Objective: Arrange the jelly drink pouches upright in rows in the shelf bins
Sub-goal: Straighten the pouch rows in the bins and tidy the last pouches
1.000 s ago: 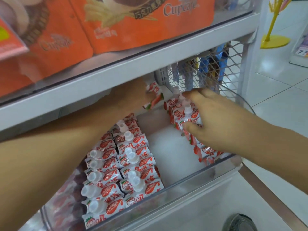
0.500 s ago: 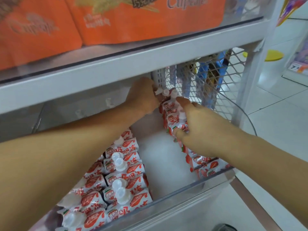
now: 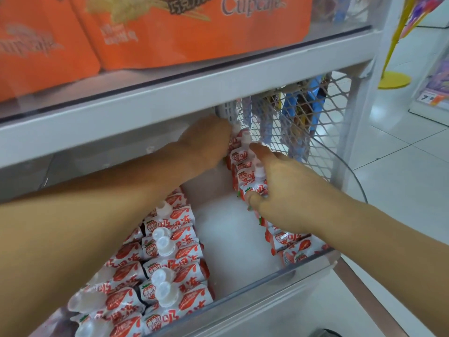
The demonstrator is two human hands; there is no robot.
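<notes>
- Both hands have pushed deeper into the clear shelf bin (image 3: 279, 278) than a second ago, when the left hand held a pouch clear of the right-hand row; that pouch now sits pressed against the row's far end.
- At the back of the bin, the left hand (image 3: 206, 144) curls its fingers around the rearmost jelly drink pouch (image 3: 237, 142), just under the grey shelf edge (image 3: 170, 98).
- Nearer the camera, the right hand (image 3: 284, 190) clasps the row of strawberry pouches (image 3: 245, 176) along the bin's right wall, thumb low against a pouch front, fingers laid over the white caps.
- More pouches of that row (image 3: 291, 242) continue behind the right wrist to the bin's front corner, leaning somewhat.
- Two further rows of pouches (image 3: 175, 263) stand upright on the bin's left side, caps up, partly hidden by the left forearm.
- A bare white strip of bin floor (image 3: 230, 229) separates the left rows from the right row.
- Orange cupcake boxes (image 3: 170, 27) fill the shelf above.
- White mesh side panel (image 3: 315, 132) closes the shelf on the right, with blue packets hanging behind it.
</notes>
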